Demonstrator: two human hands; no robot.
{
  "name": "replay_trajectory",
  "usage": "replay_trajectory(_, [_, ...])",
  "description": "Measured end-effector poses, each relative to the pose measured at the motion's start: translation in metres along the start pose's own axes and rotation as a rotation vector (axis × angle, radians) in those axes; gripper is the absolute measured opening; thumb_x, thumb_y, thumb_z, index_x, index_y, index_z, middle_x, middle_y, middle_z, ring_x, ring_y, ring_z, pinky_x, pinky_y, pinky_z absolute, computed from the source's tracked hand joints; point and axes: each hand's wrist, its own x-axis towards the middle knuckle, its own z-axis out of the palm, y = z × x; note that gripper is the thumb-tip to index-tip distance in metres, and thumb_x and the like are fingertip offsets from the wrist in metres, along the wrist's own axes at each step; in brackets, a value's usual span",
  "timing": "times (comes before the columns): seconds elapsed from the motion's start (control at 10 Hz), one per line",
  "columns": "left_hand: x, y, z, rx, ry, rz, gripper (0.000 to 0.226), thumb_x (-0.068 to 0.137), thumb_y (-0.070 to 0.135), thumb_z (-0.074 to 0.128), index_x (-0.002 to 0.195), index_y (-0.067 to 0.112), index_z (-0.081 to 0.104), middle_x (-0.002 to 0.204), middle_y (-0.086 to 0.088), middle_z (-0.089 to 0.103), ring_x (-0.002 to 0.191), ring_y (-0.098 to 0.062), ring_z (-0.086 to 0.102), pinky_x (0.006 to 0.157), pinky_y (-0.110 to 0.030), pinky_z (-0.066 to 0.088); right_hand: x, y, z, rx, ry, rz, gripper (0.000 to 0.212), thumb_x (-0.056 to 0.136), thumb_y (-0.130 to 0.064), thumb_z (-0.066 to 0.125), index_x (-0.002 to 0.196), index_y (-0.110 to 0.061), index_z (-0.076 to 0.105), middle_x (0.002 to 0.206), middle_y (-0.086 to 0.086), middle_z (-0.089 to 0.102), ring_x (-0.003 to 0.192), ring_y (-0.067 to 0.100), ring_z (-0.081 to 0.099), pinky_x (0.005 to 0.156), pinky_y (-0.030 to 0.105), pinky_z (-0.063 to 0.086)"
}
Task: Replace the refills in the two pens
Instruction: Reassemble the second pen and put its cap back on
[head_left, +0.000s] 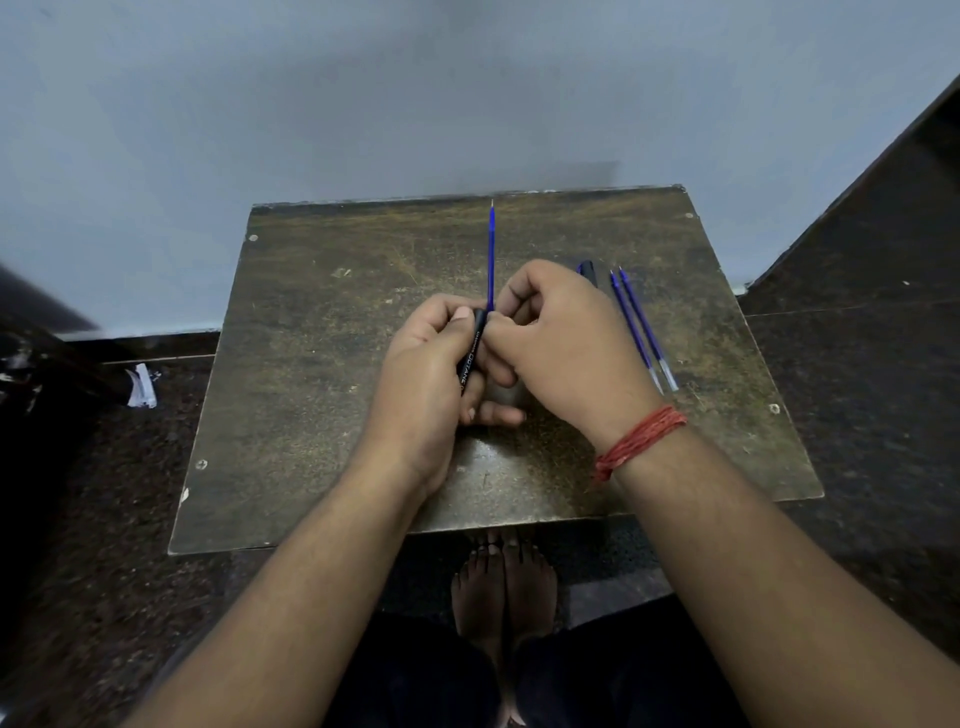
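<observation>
Trouble looms if the blue refill (491, 260), jutting up from the black barrel (471, 353) gripped in the left hand (426, 364) and pinched by the right hand (566, 343), bends under sideways force.

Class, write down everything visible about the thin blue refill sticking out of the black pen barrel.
The thin blue refill is a slim, straight tube, seemingly plastic, ending in a fine pale tip at its far end. It points away from the person, over the worn brown table. Its near end meets the black pen barrel gripped by the left hand; the right hand pinches it there.
</observation>
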Motion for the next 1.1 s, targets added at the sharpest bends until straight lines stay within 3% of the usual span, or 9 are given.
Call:
replay_trajectory(0.2, [0.000, 0.000, -0.001, -0.064, -0.032, -0.020, 0.026, 0.106, 0.019, 0.039, 0.100, 0.008, 0.061, 0.058, -0.006, 0.061, 0.032, -0.007, 0.031, 0.041, -0.028, 0.052, 0.007, 0.000, -0.010, 0.271, 0.037, 0.021, 0.017, 0.085, -0.006, 0.065, 0.098, -0.016, 0.068, 0.072, -0.001, 0.062, 0.058, 0.007, 0.055, 0.058, 0.028, 0.048])
replay_trajectory(0.3, [-0.001, 0.000, -0.002, -0.073, -0.063, -0.048, 0.025, 0.105, 0.019, 0.039, 0.102, 0.005, 0.060, 0.061, -0.007, 0.064, 0.033, -0.006, 0.032, 0.043, -0.029, 0.052, 0.010, 0.001, -0.017, 0.580, 0.070, 0.116, 0.018, 0.087, 0.000, 0.061, 0.098, -0.011, 0.071, 0.077, 0.007, 0.063, 0.045, 0.009, 0.043, 0.039, 0.019, 0.034])
replay_trajectory(0.5, [-0.002, -0.002, 0.000, -0.080, -0.105, -0.082, 0.024, 0.105, 0.018, 0.038, 0.099, 0.004, 0.057, 0.063, -0.009, 0.066, 0.032, -0.007, 0.031, 0.042, -0.029, 0.052, 0.013, 0.005, -0.020, 0.866, 0.078, 0.180, 0.008, 0.090, -0.004, 0.064, 0.090, -0.012, 0.067, 0.082, 0.005, 0.071, 0.040, 0.007, 0.034, 0.037, 0.017, 0.023])
replay_trajectory(0.8, [-0.001, -0.003, 0.001, -0.062, -0.088, -0.063, 0.023, 0.105, 0.017, 0.038, 0.098, 0.004, 0.056, 0.061, -0.010, 0.065, 0.031, -0.007, 0.031, 0.042, -0.029, 0.052, 0.012, 0.005, -0.017, 0.822, 0.048, 0.187, 0.006, 0.090, -0.005, 0.066, 0.089, -0.011, 0.067, 0.082, 0.007, 0.071, 0.043, 0.008, 0.034, 0.035, 0.016, 0.025])
replay_trajectory(1.1, [-0.001, -0.002, 0.001, -0.070, -0.098, -0.042, 0.024, 0.106, 0.018, 0.037, 0.098, 0.005, 0.055, 0.061, -0.010, 0.065, 0.031, -0.006, 0.032, 0.045, -0.029, 0.054, 0.010, 0.007, -0.013, 0.676, -0.150, 0.191, 0.009, 0.090, -0.008, 0.067, 0.085, -0.015, 0.067, 0.073, 0.004, 0.064, 0.042, 0.007, 0.040, 0.034, 0.015, 0.027])
